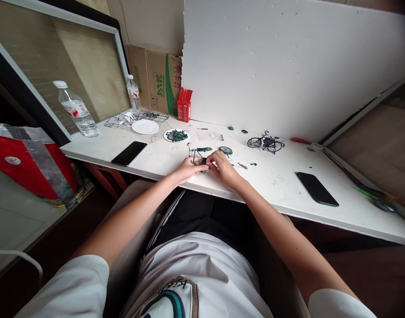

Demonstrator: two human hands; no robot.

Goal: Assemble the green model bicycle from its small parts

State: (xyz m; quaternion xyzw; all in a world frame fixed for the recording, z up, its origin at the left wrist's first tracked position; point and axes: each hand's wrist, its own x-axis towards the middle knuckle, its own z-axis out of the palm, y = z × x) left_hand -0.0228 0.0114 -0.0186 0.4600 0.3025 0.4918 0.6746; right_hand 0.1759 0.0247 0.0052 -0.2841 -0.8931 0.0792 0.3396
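A partly built green model bicycle [195, 154] with handlebars and a saddle stands near the table's front edge. My left hand [185, 171] is closed around its lower part. Right beside it, my right hand [225, 168] is closed in a pinch, its fingertips meeting against the rear of the bicycle. Whatever lies between those fingertips is hidden. Just beyond my right hand lies a green spoked wheel [225, 150]. To its right are a small grey part [242, 166] and a tiny dark green piece [253, 164].
A white plate of green parts [177, 135] and a bare white plate [145, 126] stand behind. A dark model bicycle [266, 142] is at the right. Phones [129, 153] lie on both sides. Water bottles [77, 110], a red box [184, 105] and a carton [156, 81] stand back left.
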